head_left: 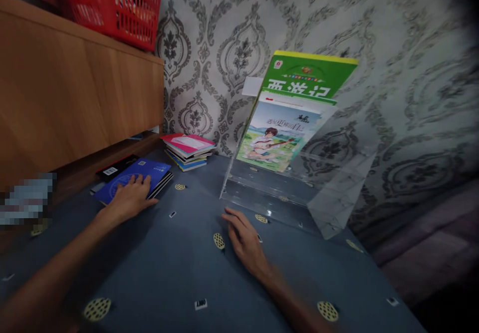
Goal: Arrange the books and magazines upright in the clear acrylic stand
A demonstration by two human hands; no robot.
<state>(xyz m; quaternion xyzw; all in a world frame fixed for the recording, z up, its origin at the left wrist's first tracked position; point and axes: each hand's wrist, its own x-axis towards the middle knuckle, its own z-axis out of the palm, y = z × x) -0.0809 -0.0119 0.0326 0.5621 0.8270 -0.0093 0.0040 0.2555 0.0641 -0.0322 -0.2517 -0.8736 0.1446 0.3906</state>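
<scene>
My left hand point(131, 194) lies with fingers spread on top of a blue book point(159, 169). The book tops a small stack, with a black book point(112, 169) partly showing beneath and behind it. My right hand point(245, 240) is at or just above the table cover, its fingers stretched out and nothing in them. Just beyond that hand stands a clear plastic book rack point(329, 208). In the rack lean a green book with a yellow top edge point(314, 71) and, in front of it, a book with a guitar player on its cover point(277, 133).
Near the wall sits a pile of books with a pink one point(190, 142) on top. A wooden cabinet point(82, 83) runs along the left, bearing a red plastic basket point(127, 13). Pineapple prints mark the blue-grey table cover point(168, 263). Patterned wallpaper point(239, 48) backs the table.
</scene>
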